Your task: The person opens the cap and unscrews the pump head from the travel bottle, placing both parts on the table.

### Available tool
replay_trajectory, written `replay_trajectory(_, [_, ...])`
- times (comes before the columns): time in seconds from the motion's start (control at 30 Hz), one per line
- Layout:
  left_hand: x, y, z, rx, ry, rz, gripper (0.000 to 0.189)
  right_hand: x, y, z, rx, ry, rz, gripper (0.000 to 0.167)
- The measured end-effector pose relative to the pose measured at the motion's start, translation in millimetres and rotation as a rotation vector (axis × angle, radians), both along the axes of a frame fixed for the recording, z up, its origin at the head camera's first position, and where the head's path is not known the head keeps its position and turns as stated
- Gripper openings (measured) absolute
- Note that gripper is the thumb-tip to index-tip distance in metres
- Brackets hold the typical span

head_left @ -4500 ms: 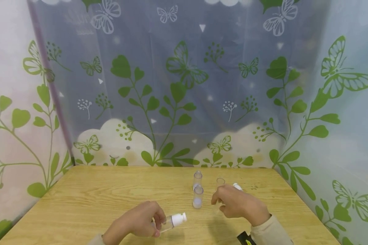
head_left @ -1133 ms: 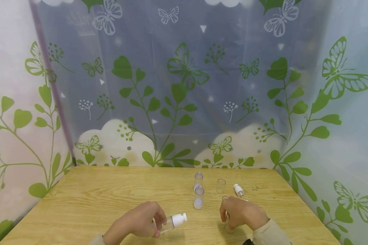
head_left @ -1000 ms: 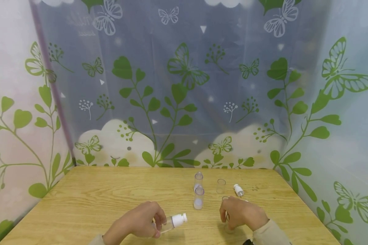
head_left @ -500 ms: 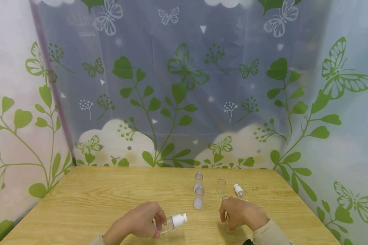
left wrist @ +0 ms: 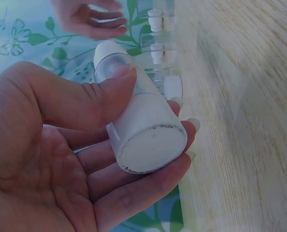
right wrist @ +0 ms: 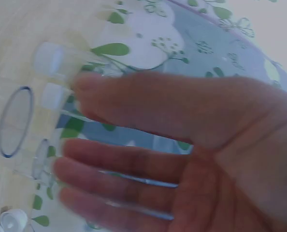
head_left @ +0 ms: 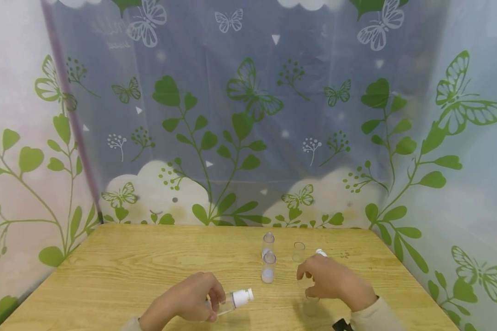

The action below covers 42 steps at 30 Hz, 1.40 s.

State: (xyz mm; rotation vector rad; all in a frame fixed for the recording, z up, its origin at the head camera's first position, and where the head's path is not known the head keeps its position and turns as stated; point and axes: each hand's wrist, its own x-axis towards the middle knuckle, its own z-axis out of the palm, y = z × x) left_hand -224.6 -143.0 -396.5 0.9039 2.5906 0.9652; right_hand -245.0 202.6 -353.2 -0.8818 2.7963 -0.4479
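My left hand (head_left: 196, 296) holds a small pump bottle (head_left: 241, 298) tilted above the table, white pump end pointing right. In the left wrist view the thumb presses its clear side, fingers curl beneath, and its white base (left wrist: 153, 147) faces the camera. My right hand (head_left: 331, 281) hovers at the right with fingers apart and nothing between them. Just beyond its fingertips, in the right wrist view, a clear cylinder (right wrist: 15, 122) with a dark blue rim stands on the table. Two clear bottle bodies (head_left: 268, 267) with white pieces inside stand between the hands, one behind the other.
Another clear cylinder (head_left: 298, 252) stands farther back. Beside it a white pump head (head_left: 320, 253) is partly hidden by my right hand; white pump parts (right wrist: 13, 221) also show in the right wrist view. A patterned curtain (head_left: 232, 138) rises behind the wooden table (head_left: 149, 253).
My right hand reached to the near clear cylinder and held it, then let go and lifted slightly up and to the right. The left hand keeps its grip on the pump bottle.
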Motion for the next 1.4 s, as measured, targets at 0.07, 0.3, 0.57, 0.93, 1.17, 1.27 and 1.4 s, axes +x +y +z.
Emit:
replay_trajectory(0.07, [0.3, 0.2, 0.1, 0.004, -0.005, -0.004, 0.029, -0.8, 2, 3.9, -0.017, 0.061, 0.056, 0.022])
replay_trajectory(0.3, [3.2, 2.3, 0.3, 0.006, 0.008, -0.006, 0.031, 4.7, -3, 9.4, -0.069, 0.039, 0.141, 0.025])
replay_trajectory(0.57, [5.4, 4.9, 1.1, 0.018, -0.021, -0.019, 0.030, 10.8, -18, 7.1, -0.056, 0.022, 0.202, 0.028])
replay_trajectory(0.93, [10.7, 12.7, 3.1, -0.006, -0.020, -0.019, 0.033, 12.9, -32, -1.4, -0.109, 0.073, 0.283, 0.029])
replay_trajectory(1.17, [11.9, 14.4, 2.7, -0.010, -0.007, -0.021, 0.033, 15.0, -40, -4.6, -0.122, 0.108, 0.323, 0.029])
replay_trajectory(1.27, [12.1, 14.9, 2.2, -0.013, -0.006, -0.021, 0.032, 15.6, -43, -5.2, -0.129, 0.107, 0.341, 0.028])
replay_trajectory(1.4, [13.0, 16.1, 3.2, -0.018, -0.008, -0.021, 0.031, 16.7, -46, -5.6, -0.138, 0.101, 0.351, 0.026])
